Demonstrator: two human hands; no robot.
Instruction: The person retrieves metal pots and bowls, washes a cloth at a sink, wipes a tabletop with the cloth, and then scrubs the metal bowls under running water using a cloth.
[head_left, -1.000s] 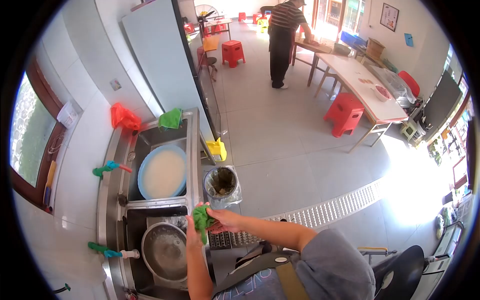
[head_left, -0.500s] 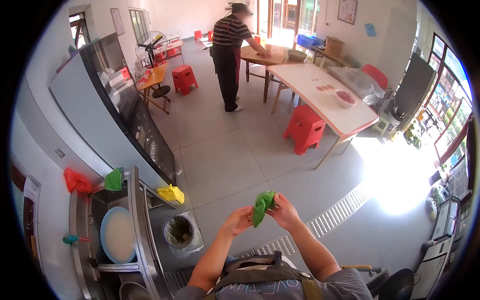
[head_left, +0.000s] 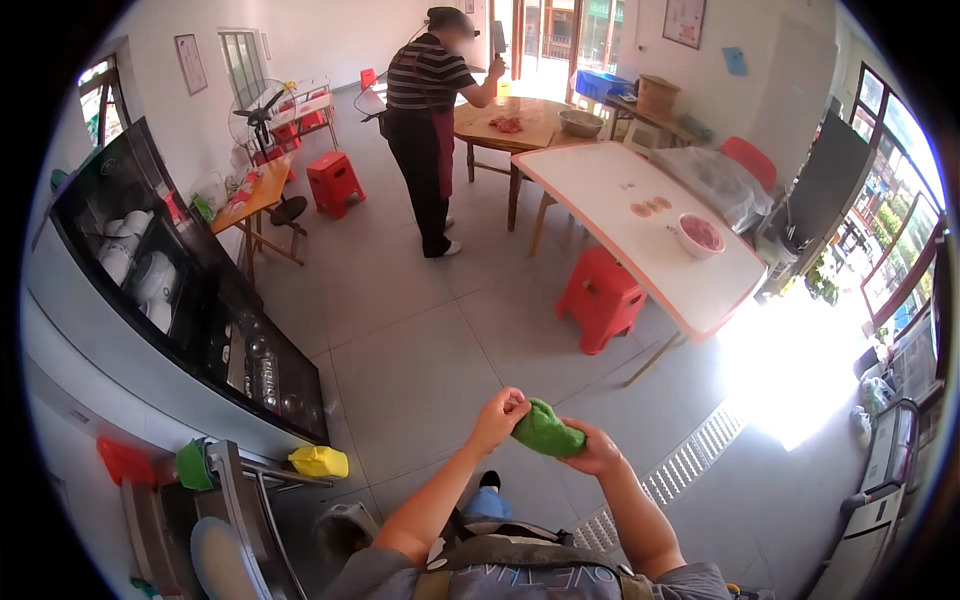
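Note:
A folded green cloth [head_left: 548, 430] is held up in front of my chest, between both hands. My left hand [head_left: 496, 420] pinches its left end with thumb and fingers. At the other end, my right hand [head_left: 598, 450] is wrapped round the cloth, fingers partly hidden behind it. Below my hands are the grey floor and one of my feet [head_left: 489, 481].
A white table [head_left: 610, 185] bearing a bowl of meat [head_left: 700, 236] stands ahead right, a red stool [head_left: 600, 300] beside it. Another person [head_left: 430, 110] raises a cleaver at a round wooden table [head_left: 545, 118]. Left are a glass-door cabinet [head_left: 200, 300] and a sink [head_left: 235, 500].
The cloth has turned from hanging upright to lying more sideways, bunched between my hands. My view has shifted forward, past the sink. The other person has straightened and lifted a cleaver.

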